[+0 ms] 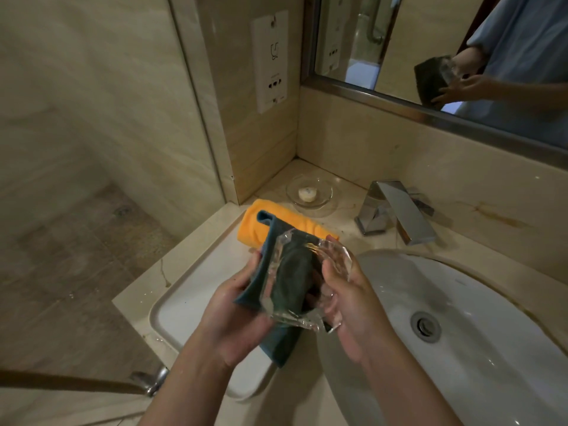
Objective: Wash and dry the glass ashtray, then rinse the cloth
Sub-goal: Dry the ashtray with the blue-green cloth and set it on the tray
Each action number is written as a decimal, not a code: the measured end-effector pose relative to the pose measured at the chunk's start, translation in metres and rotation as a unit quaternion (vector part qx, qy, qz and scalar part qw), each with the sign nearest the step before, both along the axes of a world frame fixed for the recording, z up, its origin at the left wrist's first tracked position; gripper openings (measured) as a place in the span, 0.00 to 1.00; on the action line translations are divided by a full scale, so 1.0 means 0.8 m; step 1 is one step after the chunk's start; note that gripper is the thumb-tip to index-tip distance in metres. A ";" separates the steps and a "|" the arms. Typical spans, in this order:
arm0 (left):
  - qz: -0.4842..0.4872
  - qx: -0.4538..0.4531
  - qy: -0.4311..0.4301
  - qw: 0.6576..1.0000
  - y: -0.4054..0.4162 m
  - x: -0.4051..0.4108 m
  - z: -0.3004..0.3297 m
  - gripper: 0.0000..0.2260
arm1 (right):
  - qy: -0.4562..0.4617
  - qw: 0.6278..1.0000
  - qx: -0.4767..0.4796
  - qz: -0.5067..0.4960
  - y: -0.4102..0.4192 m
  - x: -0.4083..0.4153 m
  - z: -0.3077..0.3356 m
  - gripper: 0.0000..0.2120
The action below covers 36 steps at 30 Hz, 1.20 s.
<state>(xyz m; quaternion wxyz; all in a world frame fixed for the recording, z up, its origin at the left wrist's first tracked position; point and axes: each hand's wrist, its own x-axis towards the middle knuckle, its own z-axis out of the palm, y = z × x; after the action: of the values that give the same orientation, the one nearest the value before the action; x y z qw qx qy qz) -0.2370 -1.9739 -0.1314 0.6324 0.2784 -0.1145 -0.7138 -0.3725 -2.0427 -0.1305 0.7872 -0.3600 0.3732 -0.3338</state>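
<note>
The glass ashtray [302,281] is held up on edge above the counter [147,305], just left of the sink [479,296]. Its hollow faces the camera, and its long axis runs from about 11 o'clock down to 5 o'clock. The dark teal cloth [278,348] lies pressed behind and inside the hollow; one corner sticks up at 11 o'clock and the loose end hangs down at 6 o'clock.

The left hand [236,315] is curled around the ashtray's left edge with the cloth bunched under its fingers. The right hand [344,299] grips the right edge, thumb on the front of the rim and fingers behind the glass.

At 12 o'clock from the ashtray a rolled orange towel [261,222] lies on the counter, partly covered by the cloth corner. Beyond it sits a clear glass dish [322,195] with a small pale piece of soap [306,193]. The chrome tap [396,210] stands at 1 o'clock, its spout reaching toward the sink. The drain [425,326] lies at 3 o'clock.

The ashtray's lower edge is blurred and its outline is hard to trace against the cloth. The mirror [396,44] at top right shows the hands and cloth reflected, cut off by the frame edge.
</note>
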 end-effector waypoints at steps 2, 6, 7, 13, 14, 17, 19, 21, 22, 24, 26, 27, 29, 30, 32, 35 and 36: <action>0.035 -0.017 -0.103 0.994 -0.001 -0.002 0.005 0.18 | -0.001 1.000 0.014 0.000 -0.001 -0.002 0.000 0.16; 0.043 -0.022 -0.335 0.941 -0.002 0.001 0.020 0.18 | 0.066 0.996 -0.039 0.050 0.002 -0.011 0.009 0.12; 0.042 -0.025 -0.402 0.915 -0.002 0.003 0.022 0.18 | 0.088 0.993 -0.057 0.062 0.003 -0.013 0.013 0.12; -0.005 -0.149 -0.716 0.682 -0.012 0.000 0.047 0.16 | 0.149 0.971 -0.138 0.131 0.009 -0.010 0.035 0.10; -0.011 -0.165 -0.730 0.663 -0.012 -0.002 0.052 0.16 | 0.157 0.965 -0.149 0.147 0.010 -0.008 0.037 0.10; -0.050 -0.228 -0.753 0.615 -0.013 -0.010 0.061 0.16 | 0.221 0.929 -0.222 0.197 0.015 -0.003 0.039 0.11; -0.064 -0.283 -0.770 0.568 -0.013 -0.015 0.065 0.19 | 0.252 0.913 -0.234 0.218 0.021 -0.003 0.040 0.12; -0.089 -0.266 -0.760 0.586 -0.013 -0.014 0.071 0.19 | 0.256 0.912 -0.223 0.230 0.022 -0.004 0.044 0.14; -0.113 -0.235 -0.755 0.601 -0.013 -0.010 0.075 0.19 | 0.251 0.916 -0.209 0.234 0.023 -0.005 0.048 0.16; -0.157 -0.175 -0.764 0.601 -0.011 0.002 0.078 0.20 | 0.236 0.924 -0.193 0.230 0.023 -0.006 0.054 0.14; -0.173 -0.145 -0.766 0.602 -0.010 0.012 0.080 0.20 | 0.226 0.926 -0.208 0.219 0.022 -0.008 0.056 0.10; -0.181 -0.143 -0.758 0.610 -0.010 0.015 0.082 0.18 | 0.225 0.925 -0.218 0.215 0.022 -0.009 0.057 0.09; -0.203 -0.135 -0.738 0.629 -0.010 0.019 0.084 0.14 | 0.226 0.920 -0.242 0.208 0.020 -0.012 0.059 0.09; -0.213 -0.127 -0.730 0.637 -0.009 0.022 0.086 0.13 | 0.228 0.919 -0.248 0.204 0.019 -0.013 0.061 0.08; -0.230 -0.117 -0.717 0.648 -0.008 0.028 0.088 0.12 | 0.232 0.918 -0.249 0.202 0.018 -0.016 0.066 0.10; -0.262 -0.100 -0.685 0.672 -0.006 0.036 0.091 0.13 | 0.241 0.909 -0.264 0.213 0.020 -0.016 0.069 0.10; -0.270 -0.090 -0.673 0.683 -0.006 0.038 0.092 0.14 | 0.245 0.905 -0.275 0.214 0.021 -0.016 0.070 0.10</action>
<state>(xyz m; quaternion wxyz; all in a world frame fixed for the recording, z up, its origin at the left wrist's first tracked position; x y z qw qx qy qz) -0.2068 -1.9784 -0.0579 0.1867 0.5824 -0.6431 -0.4609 -0.3855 -2.0256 -0.0747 0.5931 -0.7038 0.3619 -0.1478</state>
